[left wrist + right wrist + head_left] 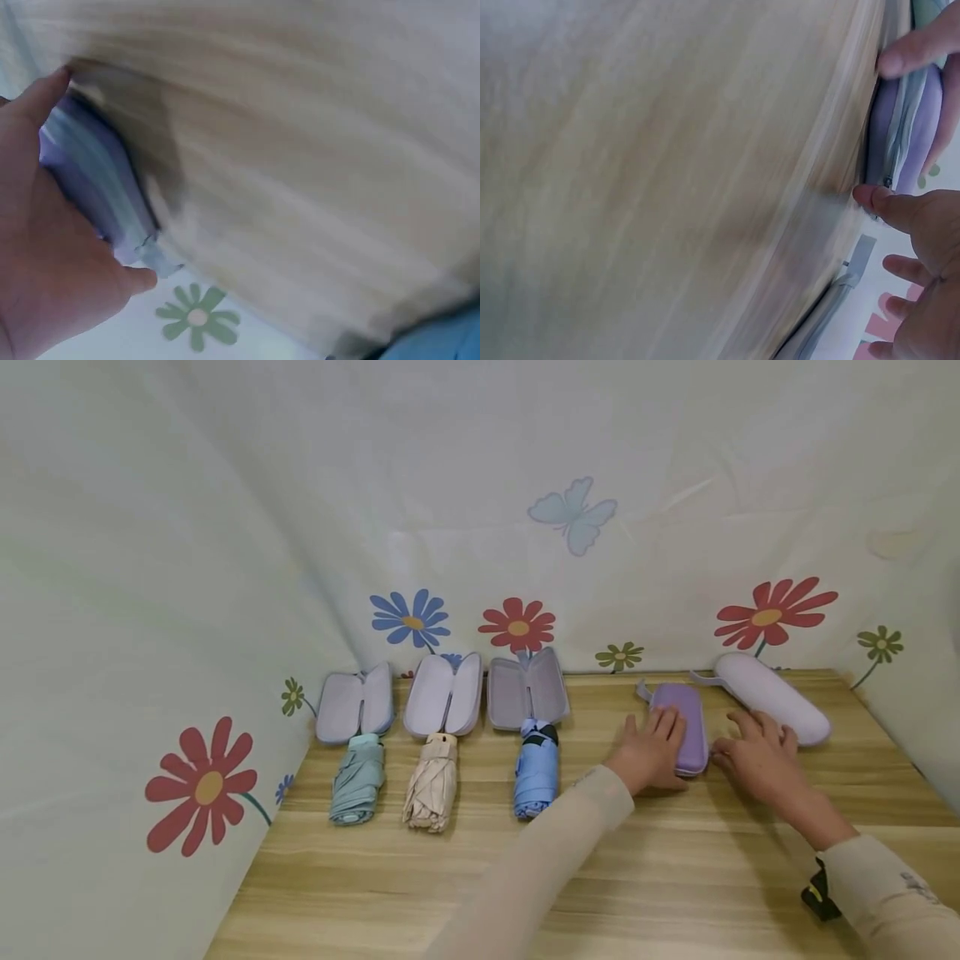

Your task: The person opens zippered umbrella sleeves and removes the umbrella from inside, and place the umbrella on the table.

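A closed purple zippered case [693, 727] lies on the wooden table, its tab pointing to the back wall. My left hand [654, 747] holds it from the left, fingers across the lid and thumb down at the near end. At the case's right side is my right hand [765, 764]. Its thumb and forefinger pinch a small zipper pull [887, 182] at the case's seam, the other fingers spread apart. The left thumb [900, 60] shows beside the same seam in the right wrist view. A closed pale lilac case [772, 697] lies just beyond the right hand.
On the left, three open cases, one grey-lilac [341, 706], one pale lilac [429, 693] and one grey [510, 693], line the back. Before them lie folded umbrellas: teal [357, 781], beige [432, 785], blue [536, 772]. Flower-printed sheeting [450, 527] encloses the table [360, 885].
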Available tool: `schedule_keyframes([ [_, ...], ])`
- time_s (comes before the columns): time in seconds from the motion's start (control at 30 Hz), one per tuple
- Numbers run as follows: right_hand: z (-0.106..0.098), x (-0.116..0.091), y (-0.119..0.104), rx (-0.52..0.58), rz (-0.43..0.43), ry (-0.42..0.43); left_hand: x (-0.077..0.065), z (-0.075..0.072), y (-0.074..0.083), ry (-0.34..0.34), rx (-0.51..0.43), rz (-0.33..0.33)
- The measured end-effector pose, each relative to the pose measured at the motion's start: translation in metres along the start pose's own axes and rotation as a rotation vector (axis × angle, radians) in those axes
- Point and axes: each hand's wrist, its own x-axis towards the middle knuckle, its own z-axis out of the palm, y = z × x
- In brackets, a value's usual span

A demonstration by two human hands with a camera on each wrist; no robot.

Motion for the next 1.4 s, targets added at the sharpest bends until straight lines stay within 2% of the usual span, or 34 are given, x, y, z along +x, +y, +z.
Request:
schedule_keyframes([
  [0.2,0.001,0.006,0.008,-0.027,-0.002,0.016,-0.013,-0.011,-0.01,-0.033,0.169,0.071],
  [0.27,0.003,0.008,0.01,-0.027,-0.012,0.013,-0.014,-0.014,-0.015,-0.021,0.179,0.106],
  [0.37,0.006,0.011,0.012,-0.021,-0.04,0.02,-0.008,-0.016,-0.029,0.007,0.161,0.168],
  [0.43,0.009,0.012,0.013,-0.019,-0.05,0.026,0.001,-0.014,-0.039,0.024,0.15,0.213],
  [0.53,0.013,0.012,0.013,-0.03,-0.049,0.007,0.012,-0.001,-0.048,0.045,0.133,0.283],
  [0.63,0.016,0.01,0.012,-0.052,-0.045,-0.009,0.017,0.015,-0.048,0.047,0.067,0.289],
  [0.7,0.014,0.009,0.014,-0.057,-0.046,0.004,0.019,0.019,-0.045,0.038,0.028,0.264],
  [0.83,0.005,0.007,0.023,-0.063,-0.054,0.051,0.024,0.012,-0.042,0.045,0.0,0.209],
  [0.97,-0.003,-0.001,0.028,-0.062,-0.031,0.029,0.026,0.01,-0.038,0.072,-0.013,0.137],
  [1.07,-0.006,-0.008,0.028,-0.044,-0.002,0.01,0.027,0.013,-0.029,0.112,-0.018,0.057],
  [1.17,-0.006,-0.012,0.023,-0.04,0.023,0.006,0.032,0.017,-0.016,0.129,-0.049,-0.05],
  [1.3,-0.005,-0.013,0.014,-0.039,0.032,0.023,0.039,0.017,0.002,0.106,-0.081,-0.205],
  [1.4,-0.001,-0.013,0.011,-0.037,0.036,0.04,0.042,0.016,0.012,0.082,-0.077,-0.278],
])
